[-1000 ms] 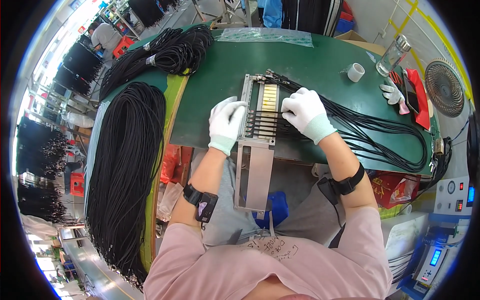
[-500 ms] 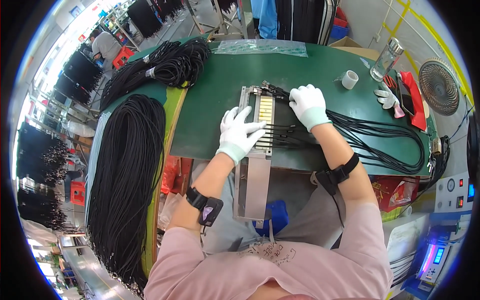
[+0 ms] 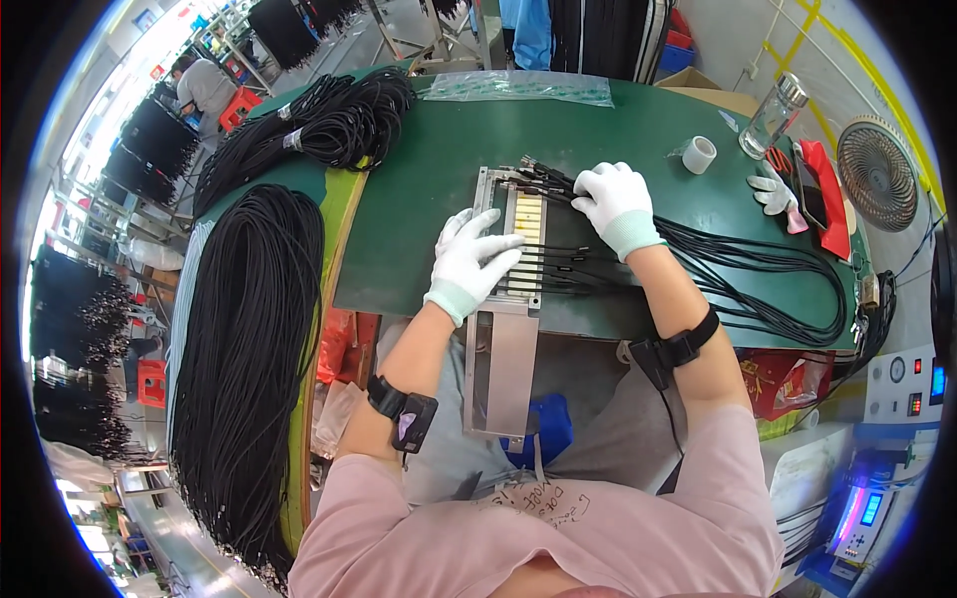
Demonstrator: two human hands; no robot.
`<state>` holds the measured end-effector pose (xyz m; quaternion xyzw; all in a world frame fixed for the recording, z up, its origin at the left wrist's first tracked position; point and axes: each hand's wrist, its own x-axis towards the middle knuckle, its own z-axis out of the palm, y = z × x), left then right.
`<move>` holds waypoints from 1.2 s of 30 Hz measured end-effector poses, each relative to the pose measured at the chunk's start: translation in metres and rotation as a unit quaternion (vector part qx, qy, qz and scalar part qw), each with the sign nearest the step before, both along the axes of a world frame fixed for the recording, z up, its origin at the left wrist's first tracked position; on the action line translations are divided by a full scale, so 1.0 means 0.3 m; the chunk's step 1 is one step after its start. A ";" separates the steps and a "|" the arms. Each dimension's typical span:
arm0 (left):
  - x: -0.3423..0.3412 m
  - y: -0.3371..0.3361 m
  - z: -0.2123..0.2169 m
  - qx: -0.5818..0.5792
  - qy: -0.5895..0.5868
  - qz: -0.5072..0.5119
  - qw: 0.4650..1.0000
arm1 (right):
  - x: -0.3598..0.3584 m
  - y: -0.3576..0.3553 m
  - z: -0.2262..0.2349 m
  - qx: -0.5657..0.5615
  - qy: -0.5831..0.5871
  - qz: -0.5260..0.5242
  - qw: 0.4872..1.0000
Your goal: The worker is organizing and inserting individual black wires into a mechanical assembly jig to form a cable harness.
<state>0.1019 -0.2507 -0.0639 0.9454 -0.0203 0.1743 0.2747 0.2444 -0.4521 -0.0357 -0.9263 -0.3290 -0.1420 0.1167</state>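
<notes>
A metal fixture [image 3: 510,364] with a row of cream-yellow slots [image 3: 527,211] lies over the table's near edge. Several black cables [image 3: 563,255] run side by side from the slots toward the right. My left hand [image 3: 467,257], in a white glove, rests on the fixture's left side with its fingers spread, fingertips by the cable ends. To the right of the fixture's far end, my gloved right hand [image 3: 616,202] has its fingers closed on black cable near a cluster of connector ends [image 3: 538,171]. The fingers hide the exact grip.
Looped cable [image 3: 788,289] lies on the green table [image 3: 439,149] at right. Big black cable bundles [image 3: 249,329] fill the left side. A tape roll [image 3: 699,154], glass bottle [image 3: 775,116], spare glove [image 3: 771,191] and fan [image 3: 877,171] are at far right.
My right hand has shifted very slightly left and toward the far side, its fingers still closed on cable. My left hand has hardly moved. The whole view has tilted a little.
</notes>
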 end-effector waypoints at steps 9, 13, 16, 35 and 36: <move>0.025 0.017 0.021 -0.054 -0.162 0.010 0.985 | -0.189 0.110 0.027 0.134 0.020 0.195 0.971; 0.017 0.022 0.028 -0.106 -0.135 -0.035 0.985 | -0.199 0.117 0.037 0.172 0.049 0.219 0.959; 0.010 0.012 0.037 -0.151 -0.135 -0.042 0.978 | -0.174 0.097 0.047 0.187 0.135 0.228 0.946; 0.023 0.095 -0.018 -0.102 -0.094 0.117 0.983 | -0.085 0.036 0.015 0.058 0.029 0.176 0.982; 0.024 0.099 -0.021 -0.101 -0.094 0.117 0.983 | -0.083 0.036 0.015 0.058 0.029 0.177 0.982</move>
